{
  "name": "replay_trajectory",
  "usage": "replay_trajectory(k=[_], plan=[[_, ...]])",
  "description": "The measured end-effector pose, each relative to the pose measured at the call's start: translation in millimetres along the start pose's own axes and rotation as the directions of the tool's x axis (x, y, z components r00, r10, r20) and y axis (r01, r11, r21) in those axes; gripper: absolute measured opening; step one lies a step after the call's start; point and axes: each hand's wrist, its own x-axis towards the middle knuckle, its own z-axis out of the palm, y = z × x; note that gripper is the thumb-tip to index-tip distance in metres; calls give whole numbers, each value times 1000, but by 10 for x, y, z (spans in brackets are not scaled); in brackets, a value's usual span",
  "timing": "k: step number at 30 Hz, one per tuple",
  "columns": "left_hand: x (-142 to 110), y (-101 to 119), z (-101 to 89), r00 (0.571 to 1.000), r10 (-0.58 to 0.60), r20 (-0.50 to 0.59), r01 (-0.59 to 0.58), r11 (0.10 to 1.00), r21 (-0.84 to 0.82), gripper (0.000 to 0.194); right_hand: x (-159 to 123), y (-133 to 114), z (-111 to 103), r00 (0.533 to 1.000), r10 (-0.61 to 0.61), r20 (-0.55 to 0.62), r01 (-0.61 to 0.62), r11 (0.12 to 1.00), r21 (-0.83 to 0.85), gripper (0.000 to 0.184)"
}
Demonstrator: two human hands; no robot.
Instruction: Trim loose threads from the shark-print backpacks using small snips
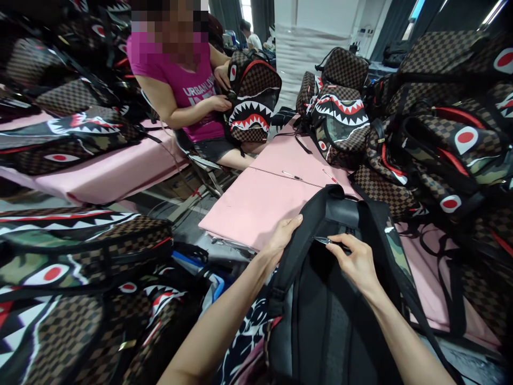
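A black backpack (332,326) rests in front of me with its padded back panel and straps facing up, its top end against the pink table. My left hand (284,235) is closed around the left shoulder strap (292,262) near its upper part. Between the thumb and fingers of my right hand (358,263) is a pair of small metal thread snips (321,240). The blades point left, close to the inner edge of that strap. Whether they touch a thread is too small to tell.
Pink cloth covers the table (248,203), where a pen (292,175) and a red-and-white pen (329,176) lie. Checkered shark-face backpacks are piled at right (452,144) and left (52,272). Across from me, a seated person (192,96) holds another backpack (256,85).
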Motion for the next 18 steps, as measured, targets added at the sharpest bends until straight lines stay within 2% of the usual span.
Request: replay_trajectory(k=[3, 11, 18], plan=[[-2, 5, 4, 1000, 4, 5, -4, 1000, -17, 38, -32, 11, -8, 1000, 23, 7, -23, 999, 37, 18], [-36, 31, 38, 1000, 14, 10, -14, 1000, -16, 37, -57, -125, -7, 988, -157, -2, 156, 981, -112, 17], [12, 11, 21, 1000, -12, -22, 12, 1000, -27, 37, -57, -131, 1, 958, -287, -18, 275, 932, -236, 14]])
